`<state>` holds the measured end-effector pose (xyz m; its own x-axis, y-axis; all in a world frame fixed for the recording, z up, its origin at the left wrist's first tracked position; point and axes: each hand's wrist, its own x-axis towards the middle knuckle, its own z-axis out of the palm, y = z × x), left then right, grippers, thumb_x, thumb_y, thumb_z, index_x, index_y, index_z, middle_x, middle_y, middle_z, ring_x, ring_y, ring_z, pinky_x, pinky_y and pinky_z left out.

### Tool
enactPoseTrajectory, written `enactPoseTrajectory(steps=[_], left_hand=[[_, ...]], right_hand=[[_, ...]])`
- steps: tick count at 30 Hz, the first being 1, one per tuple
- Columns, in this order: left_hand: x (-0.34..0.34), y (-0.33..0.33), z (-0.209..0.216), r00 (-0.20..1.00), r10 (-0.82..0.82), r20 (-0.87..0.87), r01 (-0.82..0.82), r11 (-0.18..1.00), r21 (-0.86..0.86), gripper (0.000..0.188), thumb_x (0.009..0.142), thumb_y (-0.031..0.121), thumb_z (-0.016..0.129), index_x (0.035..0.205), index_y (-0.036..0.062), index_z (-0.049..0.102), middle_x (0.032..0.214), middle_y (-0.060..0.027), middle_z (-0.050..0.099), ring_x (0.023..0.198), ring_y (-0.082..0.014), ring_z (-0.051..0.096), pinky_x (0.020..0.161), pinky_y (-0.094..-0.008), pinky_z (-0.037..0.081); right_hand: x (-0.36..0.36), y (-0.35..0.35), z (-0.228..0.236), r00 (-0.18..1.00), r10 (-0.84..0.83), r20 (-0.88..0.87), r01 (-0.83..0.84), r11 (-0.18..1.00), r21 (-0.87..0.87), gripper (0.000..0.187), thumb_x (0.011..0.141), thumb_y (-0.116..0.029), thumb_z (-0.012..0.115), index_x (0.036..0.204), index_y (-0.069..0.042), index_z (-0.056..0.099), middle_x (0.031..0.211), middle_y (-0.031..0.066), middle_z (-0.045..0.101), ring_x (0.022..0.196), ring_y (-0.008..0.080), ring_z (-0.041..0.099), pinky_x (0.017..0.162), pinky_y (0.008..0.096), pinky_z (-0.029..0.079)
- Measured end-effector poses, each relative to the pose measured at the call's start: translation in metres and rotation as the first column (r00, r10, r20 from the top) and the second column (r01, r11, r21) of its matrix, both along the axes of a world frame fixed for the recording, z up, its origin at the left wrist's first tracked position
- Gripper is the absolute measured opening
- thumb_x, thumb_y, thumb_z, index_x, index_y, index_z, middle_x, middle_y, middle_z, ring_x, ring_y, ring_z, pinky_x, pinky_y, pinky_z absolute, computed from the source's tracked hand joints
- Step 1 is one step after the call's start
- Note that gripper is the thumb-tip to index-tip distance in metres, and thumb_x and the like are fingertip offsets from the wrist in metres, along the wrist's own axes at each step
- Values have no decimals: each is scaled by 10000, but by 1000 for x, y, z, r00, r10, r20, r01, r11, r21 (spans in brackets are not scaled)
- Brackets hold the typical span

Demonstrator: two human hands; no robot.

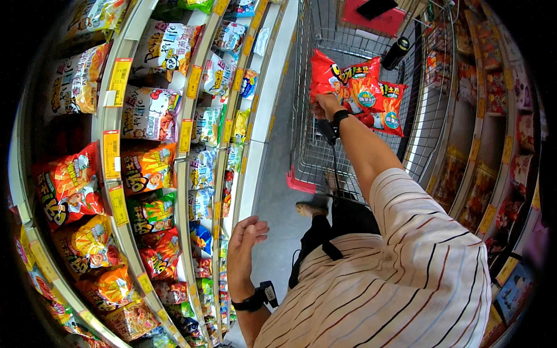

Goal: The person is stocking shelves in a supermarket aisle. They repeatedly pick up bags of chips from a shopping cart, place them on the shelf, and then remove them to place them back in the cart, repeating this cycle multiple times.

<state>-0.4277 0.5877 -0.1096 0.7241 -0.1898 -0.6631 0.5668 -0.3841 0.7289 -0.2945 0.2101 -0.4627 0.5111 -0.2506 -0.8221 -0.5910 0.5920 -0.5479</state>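
Note:
My right hand (329, 107) is closed on the near edge of a red bag of snack chips (362, 87), held over the wire shopping cart (301, 145). Partly behind that bag, a second red snack bag (393, 119) lies inside the cart. My left hand (248, 240) hangs beside the shelf edge, its fingers loosely bent and apart from the thumb, with nothing in it. Nearest to it are the lower shelf rows with a blue snack bag (201, 238). Both wrists wear black bands.
Shelves of colourful snack bags (156, 113) with yellow price tags (119, 78) line the left side. More stocked shelves (484, 145) stand on the right. A black bottle (396, 53) and a dark phone-like slab (377, 8) are in the cart's far part. My shoe (311, 210) shows on the grey floor.

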Motion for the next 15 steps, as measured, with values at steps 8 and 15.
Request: enactPoseTrajectory(steps=[8, 15], left_hand=[[19, -2, -5, 994, -101, 37, 104, 992, -65, 417, 1052, 282, 524, 1299, -53, 558, 1124, -164, 687, 1023, -224, 677, 892, -334, 537], [45, -17, 1, 961, -248, 120, 267, 948, -175, 533, 1044, 338, 546, 1395, -57, 471, 1301, -214, 603, 1136, -272, 641, 969, -387, 530]], right_hand=[[-31, -39, 102, 927, -193, 323, 178, 981, 75, 194, 942, -235, 537, 1013, -60, 580, 869, 48, 633, 797, 236, 714, 733, 384, 627], [-92, -11, 247, 803, 188, 566, 127, 874, -469, 274, 935, -229, 507, 801, -10, 602, 770, 61, 654, 691, 161, 657, 623, 290, 518]])
